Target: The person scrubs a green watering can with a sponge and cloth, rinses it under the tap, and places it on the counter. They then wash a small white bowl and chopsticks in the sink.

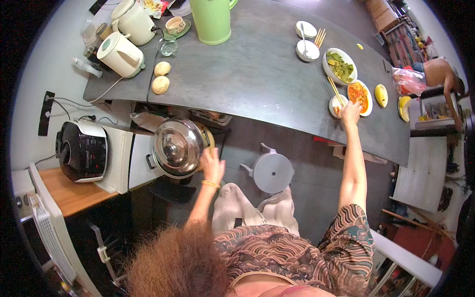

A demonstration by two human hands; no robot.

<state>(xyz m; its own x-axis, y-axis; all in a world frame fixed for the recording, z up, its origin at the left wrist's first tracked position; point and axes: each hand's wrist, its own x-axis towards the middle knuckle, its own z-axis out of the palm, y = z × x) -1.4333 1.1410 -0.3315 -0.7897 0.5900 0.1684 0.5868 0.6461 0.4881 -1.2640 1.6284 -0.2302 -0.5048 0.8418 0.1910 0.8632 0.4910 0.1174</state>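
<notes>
My right hand (350, 110) is over the table's right part, fingers bent at the rim of a small white bowl (332, 107) and the near end of wooden chopsticks (334, 90). Whether it grips either is unclear. Against it is a white oval dish of orange-red food (358, 93); just behind stands a white bowl of cooked leafy greens (340, 67). On the left, my left hand (212, 166), blurred, is at the right side of a lidded metal pot (176, 146), below one side handle. Its fingertips' contact is hidden. The pot's glass lid has a dark knob.
The dark table (252, 74) holds a green pitcher (211, 22), white kettles (120, 55), two buns (161, 85), small bowls (307, 50) and yellow fruit wedges (381, 95). A rice cooker (83, 152) stands left. A grey round stool (273, 173) is before my knees. Another person (439, 74) is at far right.
</notes>
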